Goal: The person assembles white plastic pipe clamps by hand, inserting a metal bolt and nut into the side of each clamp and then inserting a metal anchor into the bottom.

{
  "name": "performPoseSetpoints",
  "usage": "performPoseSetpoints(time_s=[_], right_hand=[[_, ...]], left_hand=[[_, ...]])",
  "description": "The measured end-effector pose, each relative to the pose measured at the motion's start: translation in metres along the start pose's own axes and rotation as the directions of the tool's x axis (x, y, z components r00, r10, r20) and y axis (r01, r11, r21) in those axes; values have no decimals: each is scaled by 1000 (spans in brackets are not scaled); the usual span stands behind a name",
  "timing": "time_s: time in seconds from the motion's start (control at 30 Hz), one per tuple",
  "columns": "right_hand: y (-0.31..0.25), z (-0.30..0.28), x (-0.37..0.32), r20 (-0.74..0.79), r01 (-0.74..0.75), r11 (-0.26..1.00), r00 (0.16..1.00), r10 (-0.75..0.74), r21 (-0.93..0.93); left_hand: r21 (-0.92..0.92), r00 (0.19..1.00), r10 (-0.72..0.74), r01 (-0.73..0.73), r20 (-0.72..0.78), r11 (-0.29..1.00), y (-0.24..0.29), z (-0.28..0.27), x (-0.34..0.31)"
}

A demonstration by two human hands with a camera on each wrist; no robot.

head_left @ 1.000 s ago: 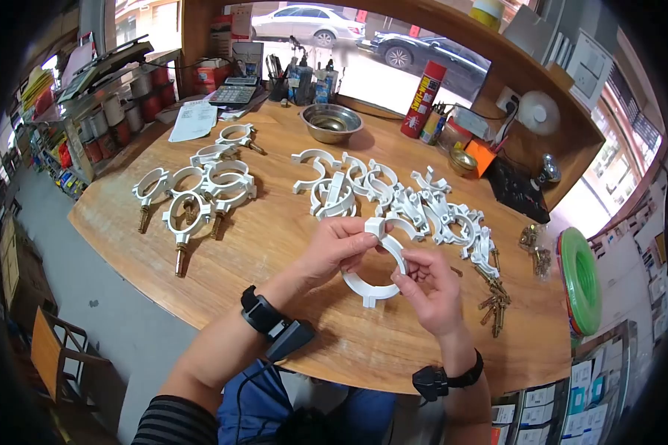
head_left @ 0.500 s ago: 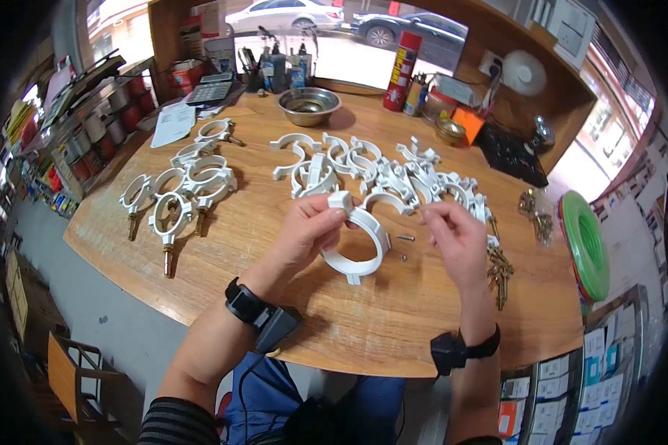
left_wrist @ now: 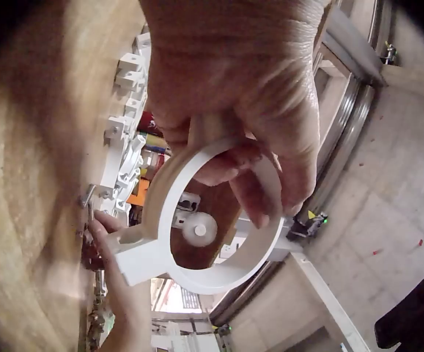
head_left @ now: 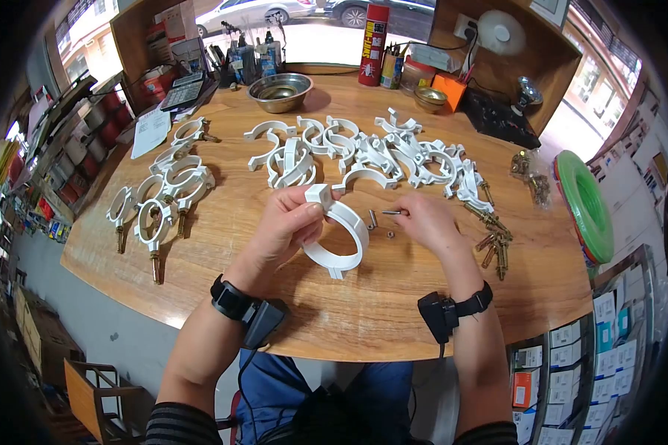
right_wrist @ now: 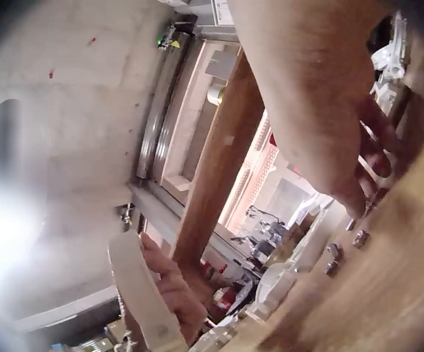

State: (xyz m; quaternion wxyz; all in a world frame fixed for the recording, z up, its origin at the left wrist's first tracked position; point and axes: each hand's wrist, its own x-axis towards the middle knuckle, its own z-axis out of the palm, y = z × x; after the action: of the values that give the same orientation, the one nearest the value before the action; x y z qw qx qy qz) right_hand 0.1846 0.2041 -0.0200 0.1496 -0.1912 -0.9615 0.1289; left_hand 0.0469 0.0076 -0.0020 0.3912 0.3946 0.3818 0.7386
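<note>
My left hand [head_left: 278, 222] holds a white plastic pipe clamp [head_left: 338, 262] by the block at its top, thumb in front. The clamp forms a full ring, raised over the table and tilted. Its band [left_wrist: 212, 280] and lower lug show in the left wrist view. To the right, my right hand [head_left: 429, 222] pinches a small metal screw [head_left: 392, 213] low over the wood. Another small screw [head_left: 373, 218] and a nut [head_left: 390, 234] lie between the hands. In the right wrist view, the fingertips are close to the tabletop beside the small metal pieces [right_wrist: 333, 259].
Loose white clamp halves [head_left: 367, 176] are heaped beyond the hands. Several ring clamps with brass-coloured bolts [head_left: 156, 230] lie at left. More such bolts [head_left: 502, 256] are piled at right, near a green coil [head_left: 583, 208]. A steel bowl [head_left: 280, 104] stands at the back.
My right hand has let go of the ring's right side, moved right and down to the table, and now pinches a screw. The left hand still holds the clamp. The head view has shifted.
</note>
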Motion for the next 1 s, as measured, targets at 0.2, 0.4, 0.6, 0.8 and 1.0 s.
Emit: performPoseSetpoints(time_s=[0.2, 0.4, 0.6, 0.8, 1.0], right_hand=[[-8, -7, 2, -10, -75, 996, 997, 74, -46], [-61, -46, -14, -267, 142, 740, 962, 52, 657], [-76, -38, -18, -461, 437, 757, 864, -203, 485], [-79, -38, -18, -494, 504, 744, 826, -269, 438], [-81, -38, -19, -544, 558, 711, 787, -291, 428]], left_hand=[[15, 999, -16, 15, 31, 1000, -2, 0, 0], [43, 999, -48, 47, 22, 998, -3, 2, 0], [5, 986, -85, 85, 143, 996, -11, -4, 1], [-4, 985, -91, 93, 145, 996, -11, -3, 1], [-22, 985, -73, 77, 158, 997, -14, -6, 2]])
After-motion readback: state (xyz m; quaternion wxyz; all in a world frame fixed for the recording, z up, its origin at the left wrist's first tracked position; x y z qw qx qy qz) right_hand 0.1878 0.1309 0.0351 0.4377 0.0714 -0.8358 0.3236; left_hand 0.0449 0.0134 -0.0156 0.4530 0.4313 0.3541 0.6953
